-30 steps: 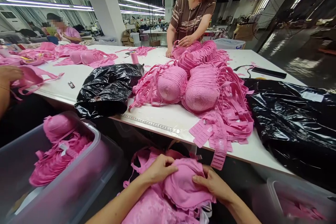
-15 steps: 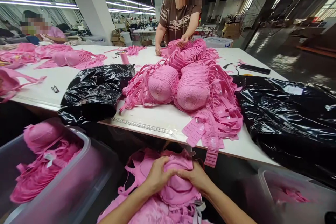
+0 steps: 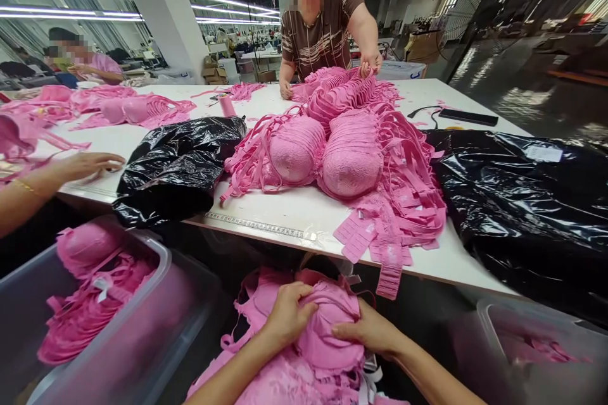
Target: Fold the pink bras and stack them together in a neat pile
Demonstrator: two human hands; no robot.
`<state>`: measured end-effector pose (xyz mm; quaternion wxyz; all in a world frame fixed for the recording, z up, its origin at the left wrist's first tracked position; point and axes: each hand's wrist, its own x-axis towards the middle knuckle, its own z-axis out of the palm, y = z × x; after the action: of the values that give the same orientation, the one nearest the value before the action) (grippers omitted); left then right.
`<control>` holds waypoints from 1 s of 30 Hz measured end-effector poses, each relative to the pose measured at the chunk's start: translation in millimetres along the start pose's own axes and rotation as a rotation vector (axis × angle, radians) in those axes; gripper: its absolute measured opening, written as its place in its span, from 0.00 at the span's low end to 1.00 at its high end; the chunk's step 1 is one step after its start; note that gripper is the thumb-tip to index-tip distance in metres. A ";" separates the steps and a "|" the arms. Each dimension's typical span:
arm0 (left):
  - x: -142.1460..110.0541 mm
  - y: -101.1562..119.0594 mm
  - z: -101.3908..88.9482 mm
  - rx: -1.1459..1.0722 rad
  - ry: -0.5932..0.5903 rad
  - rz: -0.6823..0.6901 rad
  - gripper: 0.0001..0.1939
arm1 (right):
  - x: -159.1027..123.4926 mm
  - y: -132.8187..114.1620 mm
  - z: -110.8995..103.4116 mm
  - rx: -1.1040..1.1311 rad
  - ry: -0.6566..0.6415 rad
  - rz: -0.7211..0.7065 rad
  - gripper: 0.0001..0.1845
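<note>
Just below the table edge, a pink bra [image 3: 327,335] is held between my two hands, the inside of one cup facing up. My left hand [image 3: 289,313] grips the cup's left side with thumb and fingers. On the right, my right hand [image 3: 368,329] pinches the cup's edge, its thumb on top and its fingers partly hidden behind the fabric. Under it, more pink lace bras [image 3: 280,380] lie in my lap. A long row of nested pink bras [image 3: 351,158] stands on the white table [image 3: 266,209], straps and hook bands spilling toward me.
Black plastic bags [image 3: 175,164] flank the row, the right one [image 3: 522,202] hanging over the edge. A tape measure [image 3: 261,226] runs along the front edge. Clear bins [image 3: 166,259] with pink bras stand low on both sides. Across the table a co-worker [image 3: 323,31] handles bras; another person's hand [image 3: 90,164] reaches in from the left.
My thumbs came together on the cup, then my right hand moved apart to its right edge. A neighbour's hand has reached onto the table at left. The co-worker's arm has swung across the row.
</note>
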<state>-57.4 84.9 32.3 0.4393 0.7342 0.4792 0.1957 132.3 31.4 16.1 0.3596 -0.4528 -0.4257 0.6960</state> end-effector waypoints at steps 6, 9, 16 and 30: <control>0.3 -6.4 0.9 -0.275 -0.244 -0.185 0.07 | -6.2 1.6 -11.7 0.070 0.035 0.099 0.34; 2.3 -14.2 4.2 -0.329 -0.223 -0.312 0.12 | -13.8 -7.8 -17.0 -0.027 0.059 0.099 0.35; 1.4 -8.9 4.6 -0.410 -0.232 -0.323 0.21 | -20.6 -10.7 -13.6 -0.134 0.039 0.080 0.28; 8.8 3.8 11.0 -0.289 -0.119 -0.103 0.07 | -10.3 -6.5 2.9 -0.188 0.079 0.029 0.23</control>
<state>-43.5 87.0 28.4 0.5775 0.6481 0.4561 0.1959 133.7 23.9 26.1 0.3221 -0.5177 -0.4679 0.6397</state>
